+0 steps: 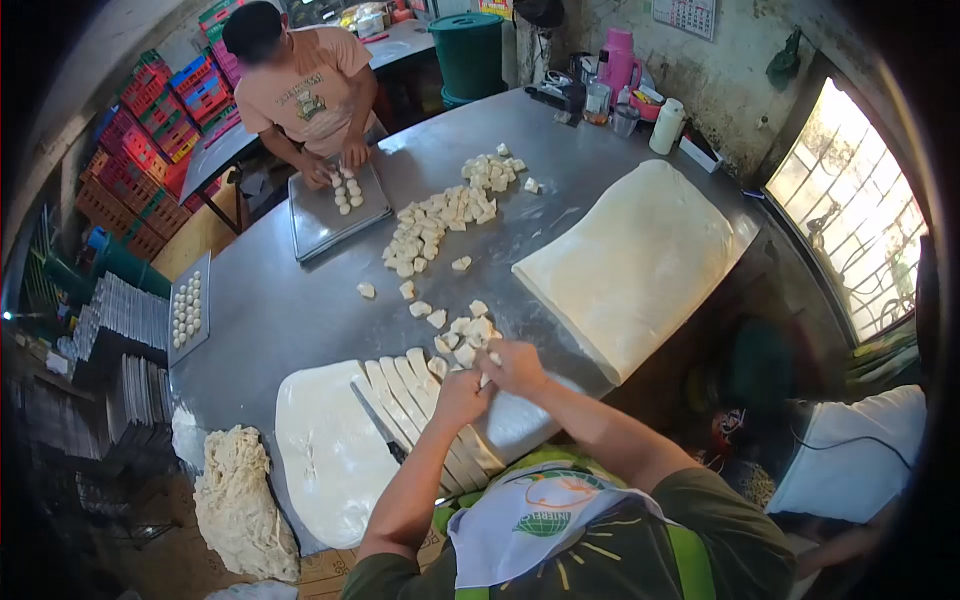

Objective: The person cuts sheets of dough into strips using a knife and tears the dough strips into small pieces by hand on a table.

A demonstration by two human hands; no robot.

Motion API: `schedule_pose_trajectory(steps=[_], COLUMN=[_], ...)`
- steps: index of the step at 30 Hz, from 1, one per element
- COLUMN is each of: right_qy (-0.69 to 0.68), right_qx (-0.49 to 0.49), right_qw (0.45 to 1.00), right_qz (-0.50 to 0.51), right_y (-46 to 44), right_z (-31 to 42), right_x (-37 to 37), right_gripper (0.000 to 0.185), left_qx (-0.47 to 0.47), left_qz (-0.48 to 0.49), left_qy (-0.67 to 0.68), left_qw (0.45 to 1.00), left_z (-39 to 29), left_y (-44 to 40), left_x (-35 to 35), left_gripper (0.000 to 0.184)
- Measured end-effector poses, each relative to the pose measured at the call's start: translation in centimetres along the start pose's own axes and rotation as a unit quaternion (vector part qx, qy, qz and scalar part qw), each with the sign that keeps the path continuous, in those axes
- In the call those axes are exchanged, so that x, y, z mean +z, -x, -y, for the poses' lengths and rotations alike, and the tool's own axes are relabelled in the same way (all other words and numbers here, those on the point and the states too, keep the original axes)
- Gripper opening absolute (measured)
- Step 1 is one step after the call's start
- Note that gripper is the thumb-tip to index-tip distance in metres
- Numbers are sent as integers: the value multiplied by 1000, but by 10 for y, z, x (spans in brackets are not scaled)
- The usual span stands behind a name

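Note:
My left hand (pixel 464 396) and my right hand (pixel 516 368) are close together above the near edge of the steel table, fingers closed on a piece of dough (pixel 488 372), mostly hidden by them. Just beyond lies a small heap of dough pieces (pixel 466 336). Left of my hands, several cut dough strips (pixel 405 385) lie side by side, their lower ends partly behind my left forearm. A long knife (pixel 378 413) with a black handle rests between these strips and a large dough slab (pixel 330 450).
A folded dough sheet (pixel 640 255) lies to the right. Many dough chunks (pixel 440 220) spread across mid-table. Opposite, a co-worker (pixel 310 100) sets dough balls on a metal tray (pixel 325 225). Another tray (pixel 203 300) of balls sits left; rough dough (pixel 243 500) hangs at the near-left edge.

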State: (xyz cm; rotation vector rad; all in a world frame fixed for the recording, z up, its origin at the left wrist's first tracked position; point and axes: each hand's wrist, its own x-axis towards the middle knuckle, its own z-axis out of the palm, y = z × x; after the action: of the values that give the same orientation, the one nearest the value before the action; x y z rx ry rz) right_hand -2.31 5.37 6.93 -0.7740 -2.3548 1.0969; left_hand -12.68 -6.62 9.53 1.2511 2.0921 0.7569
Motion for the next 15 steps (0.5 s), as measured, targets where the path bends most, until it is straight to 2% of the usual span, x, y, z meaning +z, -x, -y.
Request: schedule_pose_trajectory(steps=[2, 3, 4, 6, 7, 8, 9, 10, 11, 12, 14, 15], right_qy=[182, 184, 178, 172, 172, 102, 36, -31, -31, -51, -89, -93], right_qx=[65, 72, 37, -53, -48, -45, -49, -52, -42, -59, -108, -105], right_qw=[977, 976, 983, 982, 982, 994, 996, 991, 990, 993, 990, 990], right_qz=[92, 93, 42, -61, -55, 7, 64, 122, 130, 85, -18, -14], right_y=[-16, -12, -3, -3, 3, 11, 7, 3, 8, 15, 9, 10], right_z=[-15, -22, -28, -36, -20, -4, 11, 22, 26, 30, 32, 28], right_x=[-3, -1, 4, 6, 7, 7, 3, -2, -1, 1, 4, 8], right_gripper=[37, 37, 37, 37, 37, 34, 32, 31, 31, 30, 30, 30], left_qx=[149, 219, 216, 77, 1, -4, 102, 203, 290, 278, 191, 145], left_qz=[-7, -6, 3, -41, -58, -52, -112, -170, -222, -217, -67, 12], left_qy=[99, 149, 153, 268, 320, 322, 246, 167, 86, 91, 189, 235], left_qw=[984, 964, 964, 960, 946, 945, 957, 950, 927, 931, 961, 961], left_z=[-3, -3, -2, -6, -3, 3, 10, 16, 25, 34, 53, 57], left_y=[9, 16, 21, 7, 9, 11, 0, -11, -12, -8, -22, -24], left_x=[-6, -8, -13, -33, -37, -33, -28, -20, -9, -1, -2, -2], left_gripper=[36, 35, 35, 32, 31, 31, 30, 29, 28, 28, 27, 27])
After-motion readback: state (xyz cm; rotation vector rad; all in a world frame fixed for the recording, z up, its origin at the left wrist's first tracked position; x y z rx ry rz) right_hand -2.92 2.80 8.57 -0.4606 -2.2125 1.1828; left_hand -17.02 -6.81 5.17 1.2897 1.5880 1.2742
